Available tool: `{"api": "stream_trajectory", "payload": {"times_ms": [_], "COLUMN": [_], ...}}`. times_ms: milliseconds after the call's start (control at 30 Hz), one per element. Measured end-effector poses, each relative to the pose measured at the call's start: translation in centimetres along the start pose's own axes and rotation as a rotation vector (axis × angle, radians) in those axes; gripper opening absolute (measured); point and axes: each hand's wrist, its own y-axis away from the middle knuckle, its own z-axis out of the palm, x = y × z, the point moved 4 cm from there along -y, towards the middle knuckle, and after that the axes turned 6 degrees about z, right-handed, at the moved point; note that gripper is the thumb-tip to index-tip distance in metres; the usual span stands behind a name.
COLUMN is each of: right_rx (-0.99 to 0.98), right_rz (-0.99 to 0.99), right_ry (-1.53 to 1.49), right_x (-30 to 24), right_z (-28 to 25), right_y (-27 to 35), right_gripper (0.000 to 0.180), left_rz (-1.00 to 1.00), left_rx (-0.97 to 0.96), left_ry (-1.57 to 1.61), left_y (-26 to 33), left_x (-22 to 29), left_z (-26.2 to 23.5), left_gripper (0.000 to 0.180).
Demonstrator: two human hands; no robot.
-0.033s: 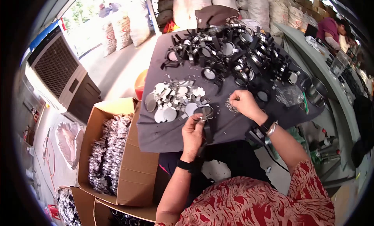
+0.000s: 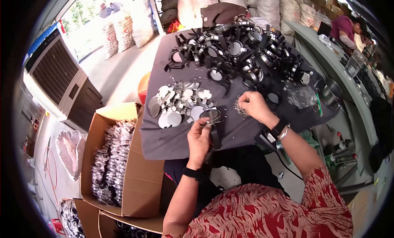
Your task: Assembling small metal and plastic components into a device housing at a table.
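Grey cloth covers the worktop (image 2: 172, 143). At its near edge the left hand (image 2: 199, 140) is closed around a black-handled round mirror (image 2: 212, 117). At two o'clock from it the right hand (image 2: 253, 106) pinches small metal parts (image 2: 239, 109). Farther, at eleven o'clock, lie round mirror discs (image 2: 180, 102); beyond is a heap of black frames (image 2: 238, 53).

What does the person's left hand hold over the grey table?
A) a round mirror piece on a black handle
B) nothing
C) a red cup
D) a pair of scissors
A: the left hand grips a black-handled round mirror piece above the grey table.
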Motion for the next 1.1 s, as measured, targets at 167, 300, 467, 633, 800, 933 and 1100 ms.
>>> {"api": "stream_trajectory", "payload": {"times_ms": [167, 300, 467, 633, 800, 933, 1100], "right_rx": [0.046, 0.074, -0.021, -0.049, -0.097, -0.166, -0.005], "right_rz": [0.108, 0.173, 0.292, 0.329, 0.317, -0.29, -0.257], "right_ry": [-0.303, -0.637, -0.392, -0.654, -0.644, 0.472, 0.34], "right_x": [1.3, 0.4, 2.6, 2.2, 2.6, 0.9, 1.2], "right_z": [-0.9, -2.2, -1.6, -1.4, -0.3, 1.6, 0.3], "right_y": [-0.3, 0.8, 1.0, 1.6, 2.2, 4.4, 4.1], "right_gripper": [0.004, 0.002, 0.002, 0.002, 0.001, 0.005, 0.008], "left_rz": [0.002, 0.008, 0.004, -0.003, -0.002, 0.004, 0.006], "left_rx": [0.006, 0.019, -0.01, 0.014, 0.011, 0.028, 0.012], "left_ry": [-0.01, -0.011, -0.056, -0.052, -0.049, -0.053, -0.046], "left_y": [-0.3, 0.2, 0.5, 0.1, 0.1, 0.0, -0.1], "left_x": [-0.4, -0.4, -0.1, -0.3, -0.3, -0.6, -0.6], "left_z": [0.2, 0.1, 0.0, 0.1, 0.3, -0.1, 0.1], "left_gripper": [0.018, 0.018, 0.019, 0.019, 0.019, 0.018, 0.018]}}
